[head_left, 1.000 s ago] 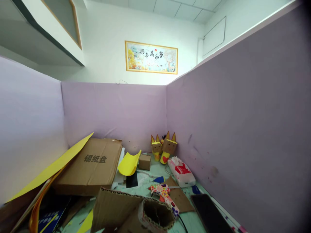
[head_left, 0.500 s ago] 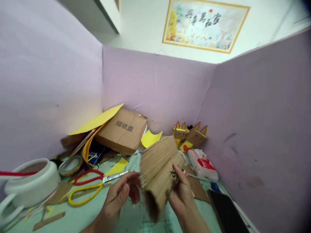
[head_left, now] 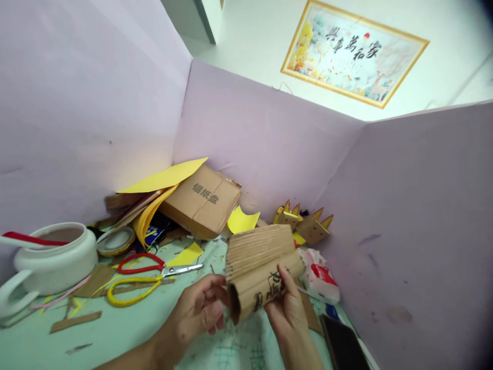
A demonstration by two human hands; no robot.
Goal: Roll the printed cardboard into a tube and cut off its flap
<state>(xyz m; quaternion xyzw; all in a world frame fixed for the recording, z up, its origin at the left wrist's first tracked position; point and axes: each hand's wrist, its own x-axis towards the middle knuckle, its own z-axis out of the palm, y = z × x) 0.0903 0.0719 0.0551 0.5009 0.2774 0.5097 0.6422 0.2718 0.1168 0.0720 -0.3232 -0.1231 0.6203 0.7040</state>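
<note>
Pale green table strewn with craft clutter, red-and-yellow scissors at nine o'clock, white jar far left, brown carton at twelve, tissue pack at three

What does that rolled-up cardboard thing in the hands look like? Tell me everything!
The cardboard roll is brown corrugated board, its ribbed side showing on top, curled into a loose tube lying slanted, with the open end facing down and left. Dark printed characters mark its smooth lower face. The right hand grips it from below, thumb across the print, while the left hand touches the open end. It is held above the pale green table.
</note>
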